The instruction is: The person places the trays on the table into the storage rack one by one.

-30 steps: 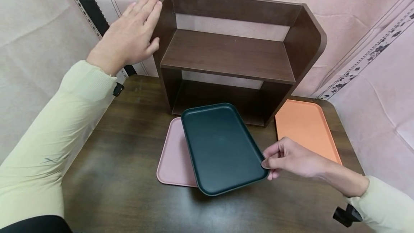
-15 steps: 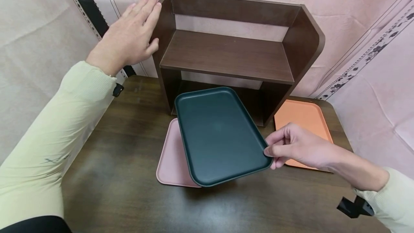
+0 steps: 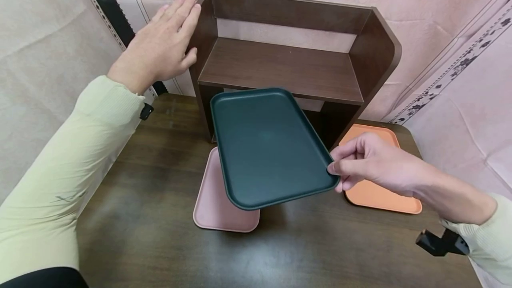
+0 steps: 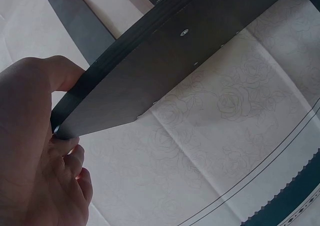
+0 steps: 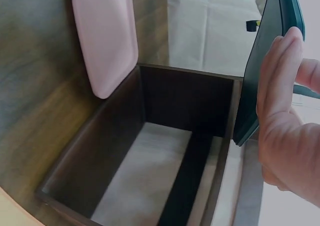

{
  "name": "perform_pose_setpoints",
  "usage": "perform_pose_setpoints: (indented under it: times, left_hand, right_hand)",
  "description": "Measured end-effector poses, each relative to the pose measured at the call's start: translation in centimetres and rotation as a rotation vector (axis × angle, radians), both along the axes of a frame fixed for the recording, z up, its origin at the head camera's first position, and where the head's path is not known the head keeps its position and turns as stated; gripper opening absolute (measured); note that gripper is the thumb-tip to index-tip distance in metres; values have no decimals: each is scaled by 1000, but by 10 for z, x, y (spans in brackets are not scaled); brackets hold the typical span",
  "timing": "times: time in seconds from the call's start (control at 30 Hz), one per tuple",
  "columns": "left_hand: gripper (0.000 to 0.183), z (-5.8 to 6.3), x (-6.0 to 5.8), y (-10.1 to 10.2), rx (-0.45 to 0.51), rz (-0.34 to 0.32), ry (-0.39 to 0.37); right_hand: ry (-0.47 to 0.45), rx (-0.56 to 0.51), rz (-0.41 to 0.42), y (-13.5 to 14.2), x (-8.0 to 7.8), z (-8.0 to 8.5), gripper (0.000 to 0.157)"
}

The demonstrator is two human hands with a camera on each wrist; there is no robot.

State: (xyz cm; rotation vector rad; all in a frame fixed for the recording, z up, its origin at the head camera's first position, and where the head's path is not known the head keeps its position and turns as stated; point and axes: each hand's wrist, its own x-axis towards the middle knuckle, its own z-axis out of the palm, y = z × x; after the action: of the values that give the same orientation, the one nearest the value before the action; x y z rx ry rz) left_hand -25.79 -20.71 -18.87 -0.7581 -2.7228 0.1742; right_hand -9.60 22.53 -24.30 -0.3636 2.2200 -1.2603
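My right hand [image 3: 372, 163] pinches the near right corner of a dark green rectangular tray [image 3: 272, 150], thumb on top and fingers beneath. The tray is raised and tilted in front of a brown wooden two-tier shelf [image 3: 280, 66], overlapping its middle board in the head view. In the right wrist view the green tray [image 5: 265, 50] appears edge-on beside the shelf's lower compartment. My left hand [image 3: 160, 43] rests with straight fingers against the shelf's left side panel. In the left wrist view, the thumb of the left hand [image 4: 40, 136] touches the panel's dark edge [image 4: 110, 55].
Partly under the green tray in the head view, a pink tray [image 3: 224, 199] lies on the dark wooden table [image 3: 152, 217]. An orange tray [image 3: 384, 199] lies right of the shelf, partly hidden by my right hand. Pale patterned cloth [image 3: 440, 12] hangs behind.
My right hand has lifted the green tray up and away from me toward the shelf, uncovering more of the pink tray. My left hand has stayed at the side panel.
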Motion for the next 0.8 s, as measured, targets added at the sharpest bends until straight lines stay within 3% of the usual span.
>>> perform_pose_setpoints:
  times: [0.27, 0.57, 0.8]
  left_hand:
    - [77, 0, 1, 0, -6, 13, 5]
    - [77, 0, 1, 2, -9, 31, 7]
    - [76, 1, 3, 2, -10, 23, 4]
  right_hand:
    - [23, 12, -73, -9, -14, 17, 19]
    - [-18, -83, -183, -29, -38, 26, 12]
    - [-11, -164, -199, -45, -62, 27, 37]
